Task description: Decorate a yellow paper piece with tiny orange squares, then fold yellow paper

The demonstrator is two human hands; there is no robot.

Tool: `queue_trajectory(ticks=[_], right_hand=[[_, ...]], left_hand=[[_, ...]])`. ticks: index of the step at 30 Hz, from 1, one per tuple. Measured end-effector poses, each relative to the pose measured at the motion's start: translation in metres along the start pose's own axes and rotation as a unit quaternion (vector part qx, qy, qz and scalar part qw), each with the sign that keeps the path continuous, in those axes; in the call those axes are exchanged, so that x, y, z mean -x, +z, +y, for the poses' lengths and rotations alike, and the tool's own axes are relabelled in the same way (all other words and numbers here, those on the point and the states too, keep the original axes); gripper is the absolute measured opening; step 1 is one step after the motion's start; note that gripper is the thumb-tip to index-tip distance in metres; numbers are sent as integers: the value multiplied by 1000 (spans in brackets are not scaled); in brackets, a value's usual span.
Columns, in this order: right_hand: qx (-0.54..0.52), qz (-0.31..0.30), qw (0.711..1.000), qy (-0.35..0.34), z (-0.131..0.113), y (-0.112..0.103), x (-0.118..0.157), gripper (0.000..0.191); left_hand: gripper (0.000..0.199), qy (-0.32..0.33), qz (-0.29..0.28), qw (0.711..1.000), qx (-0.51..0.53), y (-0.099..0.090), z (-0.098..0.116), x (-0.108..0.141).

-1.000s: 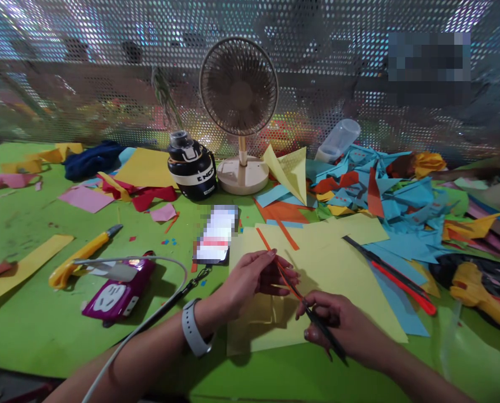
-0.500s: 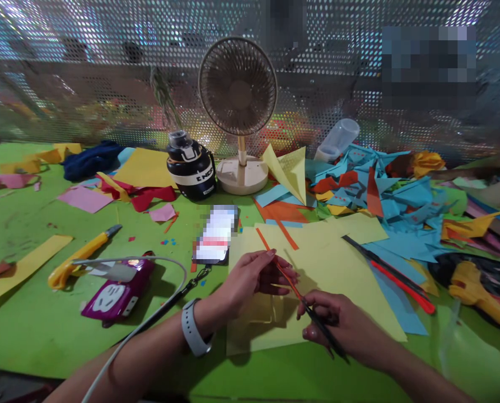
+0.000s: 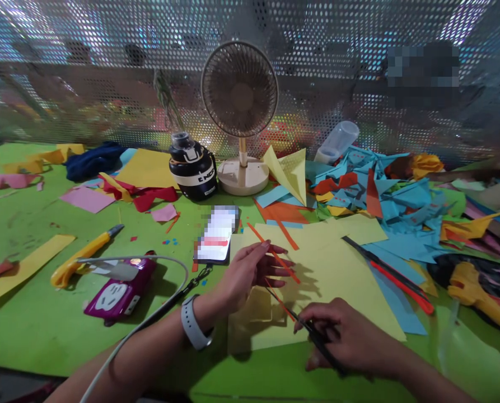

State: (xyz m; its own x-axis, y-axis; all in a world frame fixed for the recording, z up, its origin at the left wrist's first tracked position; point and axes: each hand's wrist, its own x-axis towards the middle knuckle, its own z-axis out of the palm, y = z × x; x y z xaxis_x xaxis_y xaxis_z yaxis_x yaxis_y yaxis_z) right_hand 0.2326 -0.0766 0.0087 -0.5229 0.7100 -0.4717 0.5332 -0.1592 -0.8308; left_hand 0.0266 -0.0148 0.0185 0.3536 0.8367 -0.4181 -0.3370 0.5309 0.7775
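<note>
At the near edge of the sheet (image 3: 350, 274), the right hand (image 3: 342, 336) grips a tool (image 3: 318, 339); over the sheet, the left hand (image 3: 247, 274) pinches an orange strip (image 3: 280, 259). Right of the sheet, a dish (image 3: 443, 270) bears a glue gun (image 3: 470, 286); beyond, a flask (image 3: 193, 178), contents hidden, and a tilted cup (image 3: 337, 143).

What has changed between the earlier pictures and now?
The right hand, holding the black tool, has drawn slightly lower in the picture. The orange strip in the left hand has shifted up and leftward; a thin orange sliver now shows apart below it, by the black tool. The phone and fan stayed put.
</note>
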Motion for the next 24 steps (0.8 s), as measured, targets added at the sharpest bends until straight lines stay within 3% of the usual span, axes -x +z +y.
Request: queue_trajectory(ticks=[8,13,16,19,24], right_hand=[[23,75,997,-1,-27,-18,15,44],[0,140,990,31,-25,-33,19,40],[56,199,978,31,-20,-42,23,40],[202,298,933,-3,-21,-49,31,40],[373,473,794,-80,-30,-54,51,48]], left_hand=[[24,46,22,998,35,-7,2,-7],[18,60,23,997,42,-7,5,-6],[17,70,20,996,45,-9,6,-7],[17,76,24,996,43,-11,6,-8],[17,81,27,995,44,-14,7,-9]])
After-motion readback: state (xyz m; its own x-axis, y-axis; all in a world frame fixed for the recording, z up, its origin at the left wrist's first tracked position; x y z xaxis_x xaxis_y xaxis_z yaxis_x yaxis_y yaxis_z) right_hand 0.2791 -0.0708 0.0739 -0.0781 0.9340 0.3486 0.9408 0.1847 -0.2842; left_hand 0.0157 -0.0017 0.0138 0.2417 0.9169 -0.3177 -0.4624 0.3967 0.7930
